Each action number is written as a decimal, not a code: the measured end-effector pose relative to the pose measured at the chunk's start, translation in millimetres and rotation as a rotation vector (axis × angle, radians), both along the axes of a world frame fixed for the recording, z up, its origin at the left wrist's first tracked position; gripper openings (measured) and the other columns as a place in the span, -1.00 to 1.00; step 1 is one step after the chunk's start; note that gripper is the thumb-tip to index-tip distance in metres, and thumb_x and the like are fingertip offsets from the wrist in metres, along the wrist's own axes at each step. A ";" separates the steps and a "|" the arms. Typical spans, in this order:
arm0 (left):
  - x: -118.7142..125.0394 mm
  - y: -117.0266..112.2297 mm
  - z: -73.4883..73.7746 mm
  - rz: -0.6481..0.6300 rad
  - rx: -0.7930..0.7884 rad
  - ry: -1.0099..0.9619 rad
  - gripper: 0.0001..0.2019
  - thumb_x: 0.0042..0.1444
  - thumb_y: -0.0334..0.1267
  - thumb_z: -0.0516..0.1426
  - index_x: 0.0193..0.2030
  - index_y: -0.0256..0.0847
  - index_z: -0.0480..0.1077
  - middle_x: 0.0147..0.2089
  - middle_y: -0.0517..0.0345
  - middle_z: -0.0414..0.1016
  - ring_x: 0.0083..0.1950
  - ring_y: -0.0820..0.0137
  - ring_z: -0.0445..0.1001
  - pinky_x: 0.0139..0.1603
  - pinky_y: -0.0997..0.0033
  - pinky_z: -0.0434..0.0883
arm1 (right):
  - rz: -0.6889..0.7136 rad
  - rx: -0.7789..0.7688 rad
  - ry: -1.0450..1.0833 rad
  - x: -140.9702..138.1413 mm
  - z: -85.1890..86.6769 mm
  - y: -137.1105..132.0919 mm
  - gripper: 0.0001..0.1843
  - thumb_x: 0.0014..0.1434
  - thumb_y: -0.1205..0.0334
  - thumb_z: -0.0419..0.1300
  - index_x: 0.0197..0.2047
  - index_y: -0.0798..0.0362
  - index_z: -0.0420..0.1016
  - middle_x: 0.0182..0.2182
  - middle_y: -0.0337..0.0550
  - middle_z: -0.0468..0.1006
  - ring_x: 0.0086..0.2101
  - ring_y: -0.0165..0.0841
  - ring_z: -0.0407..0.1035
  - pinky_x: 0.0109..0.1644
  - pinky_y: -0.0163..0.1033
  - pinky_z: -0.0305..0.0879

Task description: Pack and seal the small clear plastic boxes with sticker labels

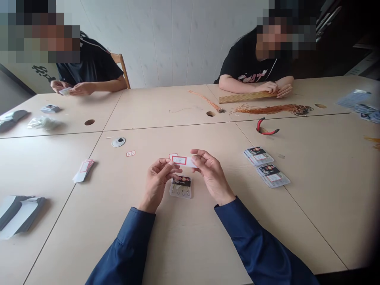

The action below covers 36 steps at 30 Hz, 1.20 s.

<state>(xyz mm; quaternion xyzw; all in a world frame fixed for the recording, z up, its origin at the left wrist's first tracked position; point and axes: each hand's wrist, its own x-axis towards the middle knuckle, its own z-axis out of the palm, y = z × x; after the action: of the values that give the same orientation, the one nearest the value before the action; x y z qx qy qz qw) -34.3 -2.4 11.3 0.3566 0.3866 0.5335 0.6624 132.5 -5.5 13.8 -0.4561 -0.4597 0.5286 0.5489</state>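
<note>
A white strip with a red-bordered label is held up above the table between two bare hands. Its left end is pinched by the left hand, thumb and forefinger closed on it and the other fingers spread below. Its right end is gripped by the right hand, thumb and fingers clamped on it. Just below the strip, a clear box of hooks with a black card is partly covered by the left fingers; whether it is touched by them cannot be told.

To the left, a loose sticker, a round disc and a pile of strips are laid out. To the right, more boxes are stacked near red-handled pliers. Across the table, a slatted board is touched by a co-worker's hands.
</note>
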 end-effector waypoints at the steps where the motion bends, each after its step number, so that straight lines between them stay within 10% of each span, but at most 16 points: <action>1: 1.4 -0.8 -0.5 0.023 -0.009 -0.031 -0.70 -0.01 -0.14 0.36 -0.26 -0.24 0.40 -0.33 0.11 0.57 -0.31 0.38 0.59 -0.34 0.46 0.47 | 0.028 -0.034 0.051 0.1 0.2 0.0 -0.53 0.10 -0.05 0.33 0.00 0.03 0.48 -0.27 -0.16 0.56 -0.31 -0.36 0.37 -0.24 -0.27 0.31; 12: 4.1 -7.0 1.6 -0.120 0.058 -0.006 -0.76 0.18 -0.10 0.23 -0.35 -0.25 0.43 -0.46 0.18 0.45 -0.48 0.52 0.38 -0.45 0.50 0.33 | 0.179 -0.034 0.001 -1.8 0.8 -3.9 -0.76 0.14 0.06 0.31 -0.25 0.08 0.54 -0.51 -0.31 0.33 -0.50 -0.48 0.06 -0.43 -0.32 0.01; 36: 6.6 -8.5 1.0 -0.164 0.066 0.085 -0.78 0.11 -0.12 0.25 -0.36 -0.25 0.44 -0.42 0.16 0.43 -0.44 0.48 0.39 -0.51 0.51 0.38 | 0.169 -0.103 -0.017 -6.8 -3.4 -6.4 -0.57 0.17 -0.14 0.26 -0.43 0.08 0.45 -0.55 -0.27 0.36 -0.49 -0.45 0.20 -0.44 -0.31 0.06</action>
<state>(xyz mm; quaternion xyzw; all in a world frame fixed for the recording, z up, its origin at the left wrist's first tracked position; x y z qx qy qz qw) -27.8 -10.9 12.3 0.4310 0.3659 0.4745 0.6748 125.7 -11.9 10.4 -0.4478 -0.4735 0.5920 0.4741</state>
